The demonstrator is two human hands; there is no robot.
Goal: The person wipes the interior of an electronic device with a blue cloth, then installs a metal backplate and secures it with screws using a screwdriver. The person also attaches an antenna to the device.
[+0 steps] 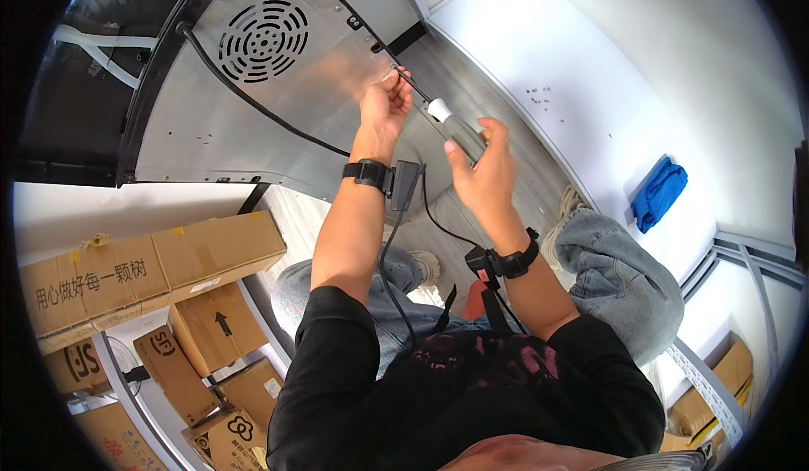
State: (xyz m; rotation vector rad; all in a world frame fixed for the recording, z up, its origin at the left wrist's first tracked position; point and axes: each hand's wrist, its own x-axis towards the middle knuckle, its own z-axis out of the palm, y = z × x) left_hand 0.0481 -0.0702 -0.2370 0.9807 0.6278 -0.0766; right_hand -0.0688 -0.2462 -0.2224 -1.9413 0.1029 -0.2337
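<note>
My right hand [487, 172] holds the grey handle of a screwdriver [463, 136], thumb on one side and fingers on the other. The screwdriver has a white collar, and its dark shaft slants up and left to the edge of a large metal panel [295, 121]. At the shaft's far end, my left hand [384, 113] is closed in a pinch against the panel edge. Whatever lies between those fingertips is too small to make out. The panel has a round slotted vent [265, 41], and a black cable [253, 100] runs across it.
Several small screws [539, 96] lie on a white surface at the right, with a blue cloth [660, 195] nearer me. Cardboard boxes [160, 273] are stacked at lower left, beside metal shelving [126, 395]. A black cord [388, 260] hangs near my left forearm.
</note>
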